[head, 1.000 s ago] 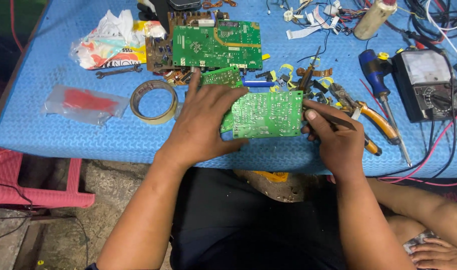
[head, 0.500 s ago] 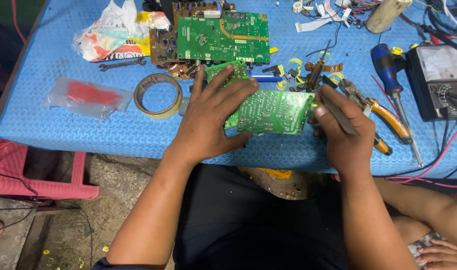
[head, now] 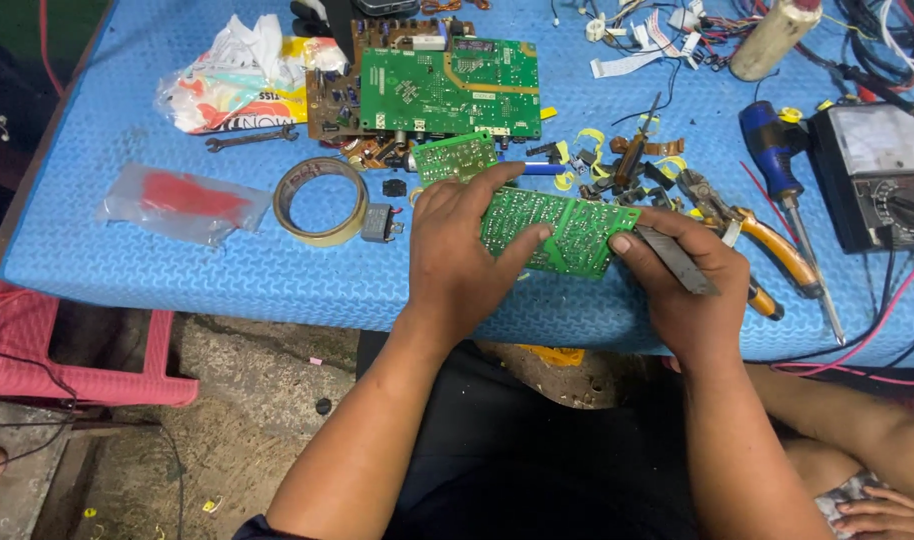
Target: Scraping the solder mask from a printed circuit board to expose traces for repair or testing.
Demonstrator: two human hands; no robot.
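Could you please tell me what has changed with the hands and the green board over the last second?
Little changed: the left hand shifted slightly across the green circuit board, fingers curling over its top edge. The right hand still pinches the board's right end and keeps the metal tool.

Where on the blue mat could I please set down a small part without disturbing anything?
Bare mat lies along the near edge, below the clear bag and tape roll, left of the left hand. From the circuit board rightwards, past the right hand, pliers and meter crowd it.
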